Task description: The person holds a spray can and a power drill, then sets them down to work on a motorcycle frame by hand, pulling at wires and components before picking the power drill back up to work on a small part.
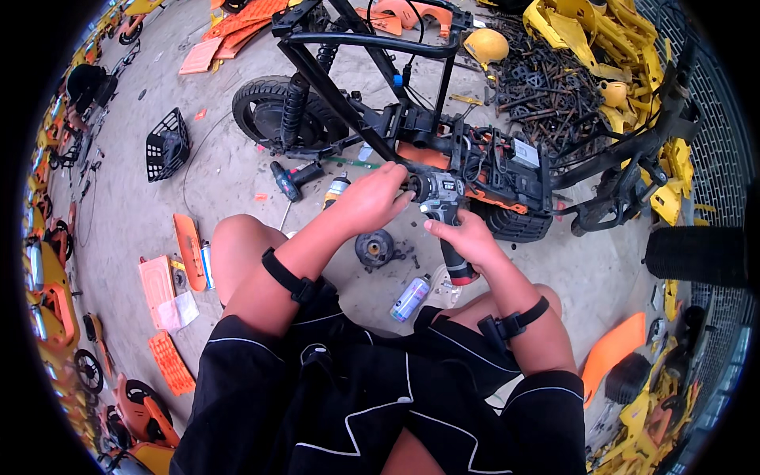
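While the right hand [469, 237] is wrapped round the grip [453, 255] of the drill [446, 188], the left hand [382, 194] bends in at the chuck [419, 188], fingers and thumb drawn close; whether they pinch anything I cannot tell. The drill lies between the hands, in front of the bike frame [339, 104]. Its nose runs roughly sideways, chuck to the left, so the left hand is nearer that end; the grip slants back toward the person.
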Demonstrator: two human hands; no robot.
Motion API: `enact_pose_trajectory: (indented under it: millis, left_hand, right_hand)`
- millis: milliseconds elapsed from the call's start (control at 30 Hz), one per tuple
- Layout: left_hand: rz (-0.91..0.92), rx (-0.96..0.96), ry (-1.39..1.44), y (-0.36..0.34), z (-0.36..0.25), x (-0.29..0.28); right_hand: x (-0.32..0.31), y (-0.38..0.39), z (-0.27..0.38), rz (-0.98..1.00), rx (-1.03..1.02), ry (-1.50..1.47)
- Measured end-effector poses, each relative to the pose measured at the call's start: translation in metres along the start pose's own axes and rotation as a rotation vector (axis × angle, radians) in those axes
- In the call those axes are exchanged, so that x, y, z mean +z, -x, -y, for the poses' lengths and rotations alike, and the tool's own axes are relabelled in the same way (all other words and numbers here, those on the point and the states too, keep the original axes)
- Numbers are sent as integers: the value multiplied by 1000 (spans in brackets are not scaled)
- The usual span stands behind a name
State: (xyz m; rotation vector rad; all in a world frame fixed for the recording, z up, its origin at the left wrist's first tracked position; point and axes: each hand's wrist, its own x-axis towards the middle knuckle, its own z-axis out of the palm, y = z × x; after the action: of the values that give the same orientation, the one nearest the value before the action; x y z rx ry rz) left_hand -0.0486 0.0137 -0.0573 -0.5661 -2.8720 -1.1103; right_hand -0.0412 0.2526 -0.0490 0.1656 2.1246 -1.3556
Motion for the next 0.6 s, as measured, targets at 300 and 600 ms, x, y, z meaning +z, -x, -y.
enact_pose_trajectory:
  millis: [300,600]
  left_hand:
    - [4,1,0,2,3,0]
    - [10,25,5,1,3,2]
  right_hand:
    - [1,-3,-1,18,-48,41]
    - [-1,2,4,35,-30,91]
